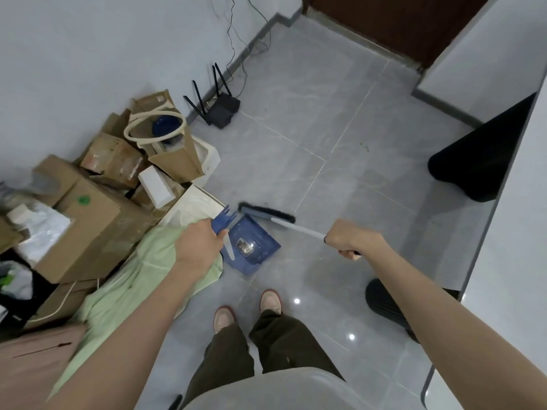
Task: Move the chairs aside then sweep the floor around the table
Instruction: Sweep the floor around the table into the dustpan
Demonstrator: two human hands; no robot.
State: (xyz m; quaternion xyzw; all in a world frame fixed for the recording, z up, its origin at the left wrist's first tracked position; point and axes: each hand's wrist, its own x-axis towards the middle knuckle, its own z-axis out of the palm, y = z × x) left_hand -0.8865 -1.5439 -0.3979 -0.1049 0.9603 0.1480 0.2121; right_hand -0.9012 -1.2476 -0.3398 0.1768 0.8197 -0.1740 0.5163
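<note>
While our right hand (349, 238) is fisted tight around the pale broom handle (299, 229), our left hand (196, 242) has its fingers curled round the blue upright grip of the dustpan (251, 247). Neither hand is open and neither holds anything else.

Just ahead of and between the two hands, the dustpan rests on the grey tiled floor (325, 113). The broom head (266, 211) lies across its far edge, touching or nearly touching it; we cannot tell which.

We judge that we are in the sweeping step, at the point of gathering dirt into the pan. We see no chair we can name. The next move calls for a short pull of the bristles toward the pan, with the left hand pressing its lip flat to the tile.

Beyond the right hand the table (518, 232) runs along the edge of view, with dark shapes (473, 161) beneath it. These may be its supports. A few specks (365, 147) lie on the floor near them, so that stretch probably still needs sweeping. Beside the left hand lie a green cloth (142, 270) and piled cardboard boxes (97, 220).
</note>
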